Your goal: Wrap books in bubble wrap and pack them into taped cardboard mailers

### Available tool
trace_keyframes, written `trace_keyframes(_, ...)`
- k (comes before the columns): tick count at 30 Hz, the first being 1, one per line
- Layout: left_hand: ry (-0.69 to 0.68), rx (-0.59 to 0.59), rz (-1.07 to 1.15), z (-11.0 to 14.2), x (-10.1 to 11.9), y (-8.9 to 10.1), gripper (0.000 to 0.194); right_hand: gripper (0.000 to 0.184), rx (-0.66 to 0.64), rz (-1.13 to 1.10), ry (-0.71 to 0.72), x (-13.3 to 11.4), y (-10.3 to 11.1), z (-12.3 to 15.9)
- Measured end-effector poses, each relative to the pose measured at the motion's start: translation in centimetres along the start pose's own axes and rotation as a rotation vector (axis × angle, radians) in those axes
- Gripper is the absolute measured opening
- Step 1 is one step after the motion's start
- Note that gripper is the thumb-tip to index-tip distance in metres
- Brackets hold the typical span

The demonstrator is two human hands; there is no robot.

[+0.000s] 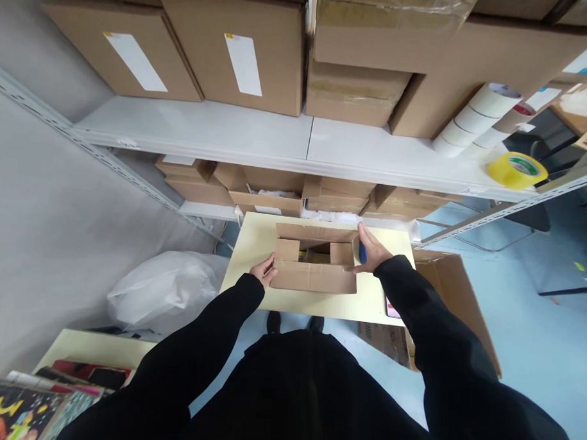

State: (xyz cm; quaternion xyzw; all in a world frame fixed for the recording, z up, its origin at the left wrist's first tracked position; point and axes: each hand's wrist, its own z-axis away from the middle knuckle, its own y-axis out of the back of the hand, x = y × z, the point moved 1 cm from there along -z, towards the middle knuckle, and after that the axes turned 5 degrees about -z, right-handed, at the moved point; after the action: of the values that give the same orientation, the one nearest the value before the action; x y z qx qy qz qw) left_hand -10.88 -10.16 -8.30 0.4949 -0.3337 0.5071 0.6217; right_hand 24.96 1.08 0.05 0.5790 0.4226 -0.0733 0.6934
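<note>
A small brown cardboard box (313,278) stands on a pale yellow table (314,304). Its long flaps are raised and the short end flaps lean inward, leaving a gap in the middle; something partly hidden shows inside. My left hand (264,270) grips the box's left end, fingers against the side wall. At the opposite end my right hand (372,251) spans the box's side, thumb near the front corner and fingers toward the back. A blue object (362,252) shows between the right palm and the box; its kind is unclear.
A phone-like pink object (392,308) lies at the table's right edge. Behind stands a shelf (258,126) with cartons, white tape rolls (477,120) and a yellow tape roll (517,171). A large open carton (459,296) is at right, a white plastic bag (163,289) at left.
</note>
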Motion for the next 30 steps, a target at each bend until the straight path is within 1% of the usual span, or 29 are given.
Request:
trace_keyframes(2,-0.001,0.015,0.032,0.1,0.0,-0.1,0.08,0.126,-0.068,0.126,0.064,-0.5,0.2,-0.6)
trace_keyframes(4,-0.02,0.031,0.051,0.3,0.0,-0.4,0.079,0.121,-0.104,0.267,0.106,-0.9,-0.1,-0.5)
trace_keyframes(6,-0.056,0.049,0.072,0.5,0.0,-0.8,0.079,0.107,-0.129,0.382,0.143,-1.1,-0.7,0.3)
trace_keyframes(8,-0.09,0.064,0.097,0.7,0.1,-1.0,0.081,0.087,-0.151,0.459,0.178,-1.2,-1.5,1.5)
trace_keyframes(10,-0.104,0.067,0.112,0.8,0.2,-1.1,0.082,0.07,-0.144,0.489,0.192,-1.1,-2.7,2.8)
trace_keyframes(12,-0.119,0.043,0.07,0.9,0.4,-0.9,0.079,0.06,-0.12,0.5,0.183,-0.8,-3.9,3.9)
trace_keyframes(14,-0.161,0.032,-0.064,1.2,0.9,-0.5,0.072,0.054,-0.101,0.505,0.152,-0.4,-5.1,4.6)
trace_keyframes(17,-0.294,0.097,-0.465,2.0,2.5,-0.5,0.062,0.05,-0.088,0.467,0.093,0.2,-6.3,5.1)
trace_keyframes(19,-0.403,0.1,-0.778,2.8,4.0,-1.3,0.058,0.05,-0.081,0.404,0.072,0.4,-6.6,5.1)
trace_keyframes(21,-0.479,0.02,-1.019,3.5,5.5,-2.8,0.064,0.05,-0.063,0.325,0.065,0.4,-6.8,5.2)
trace_keyframes(22,-0.493,-0.026,-1.1,3.7,6.2,-3.6,0.069,0.05,-0.049,0.281,0.068,0.3,-6.8,5.2)
trace_keyframes(24,-0.487,-0.092,-1.197,3.9,7.1,-5.1,0.077,0.05,-0.026,0.18,0.096,0.3,-6.8,5.3)
trace_keyframes(27,-0.451,-0.122,-1.251,3.5,7.5,-6.2,0.078,0.049,-0.016,0.025,0.146,1.3,-6.5,5.4)
trace_keyframes(28,-0.443,-0.128,-1.258,3.3,7.4,-6.3,0.078,0.048,0.017,-0.014,0.128,2.1,-6.2,5.3)
trace_keyframes(29,-0.438,-0.134,-1.262,3.2,7.2,-6.3,0.078,0.047,0.081,-0.037,0.071,3.1,-5.8,5.1)
trace_keyframes(30,-0.436,-0.139,-1.266,3.1,7.1,-6.3,0.078,0.047,0.164,-0.041,-0.028,4.5,-5.3,4.9)
